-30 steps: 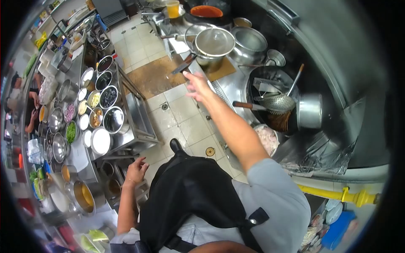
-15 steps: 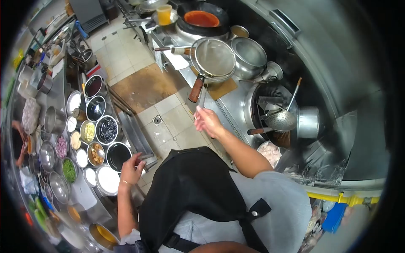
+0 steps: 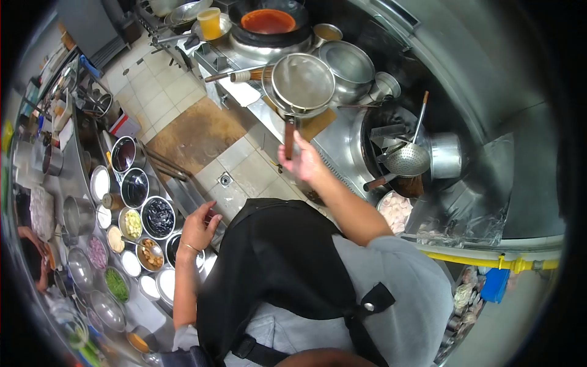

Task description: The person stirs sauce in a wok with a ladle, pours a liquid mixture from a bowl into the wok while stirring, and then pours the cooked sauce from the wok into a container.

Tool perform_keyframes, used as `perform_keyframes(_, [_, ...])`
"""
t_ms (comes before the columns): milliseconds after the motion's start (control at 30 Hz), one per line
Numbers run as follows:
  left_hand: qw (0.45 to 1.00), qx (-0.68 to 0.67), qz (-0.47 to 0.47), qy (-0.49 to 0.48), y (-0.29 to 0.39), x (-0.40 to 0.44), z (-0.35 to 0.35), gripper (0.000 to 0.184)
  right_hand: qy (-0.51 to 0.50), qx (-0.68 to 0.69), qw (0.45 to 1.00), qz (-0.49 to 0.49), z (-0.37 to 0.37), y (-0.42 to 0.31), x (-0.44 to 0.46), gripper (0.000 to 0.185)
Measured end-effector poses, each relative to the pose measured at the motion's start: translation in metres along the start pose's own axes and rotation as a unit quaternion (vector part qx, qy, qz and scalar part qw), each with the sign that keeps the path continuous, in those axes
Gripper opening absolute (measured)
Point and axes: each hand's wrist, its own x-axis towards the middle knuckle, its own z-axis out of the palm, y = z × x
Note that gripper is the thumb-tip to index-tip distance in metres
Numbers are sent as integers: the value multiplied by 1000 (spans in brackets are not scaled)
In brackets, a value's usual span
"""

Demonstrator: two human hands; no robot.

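A round mesh strainer (image 3: pixel 302 82) with a brown wooden handle lies over a metal vessel on the stove counter. My right hand (image 3: pixel 302 160) is at that handle, thumb along one side and fingers on the other, palm up. My left hand (image 3: pixel 199 231) hovers by the edge of the ingredient counter, fingers apart and loosely bent, holding nothing. Beside it are a pot of dark liquid (image 3: pixel 173 246), partly hidden by the hand, a bowl of brown chunks (image 3: pixel 150 254) with a spoon, and a pot of glossy black pieces (image 3: pixel 158 218).
A wok holds red sauce (image 3: pixel 268 21); a brush (image 3: pixel 241 76) lies near the strainer. To the right are a perforated ladle (image 3: pixel 408 160), a metal pot (image 3: pixel 446 156) and a bowl of pale pieces (image 3: pixel 394 211). Another person's hands (image 3: pixel 38 244) show at far left. Tiled floor (image 3: pixel 235 180) separates the counters.
My right hand has moved up to the strainer's handle, which now points more straight toward me. My left hand has lifted slightly. The whole view has shifted a little.
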Motion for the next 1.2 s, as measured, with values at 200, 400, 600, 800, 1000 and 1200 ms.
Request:
perform_keyframes(200, [1000,0,-22,4,-34,26,-6,40,77,-277,958,-19,-66,-101,-43,20])
perform_keyframes(400, [998,51,-19,-33,-61,119,-27,40,212,-624,742,-125,-34,-204,-47,52])
perform_keyframes(600, [993,112,-15,-42,-71,240,-65,43,178,-547,803,-156,33,-282,-17,41])
perform_keyframes(800, [985,153,-19,-73,-57,355,-136,43,320,-819,397,-263,41,-327,55,36])
perform_keyframes(1000, [981,187,20,-56,-55,467,-187,43,409,-862,185,-235,86,-327,87,37])
perform_keyframes(1200, [983,150,100,23,-62,646,-244,45,349,-721,452,-393,171,-281,131,29])
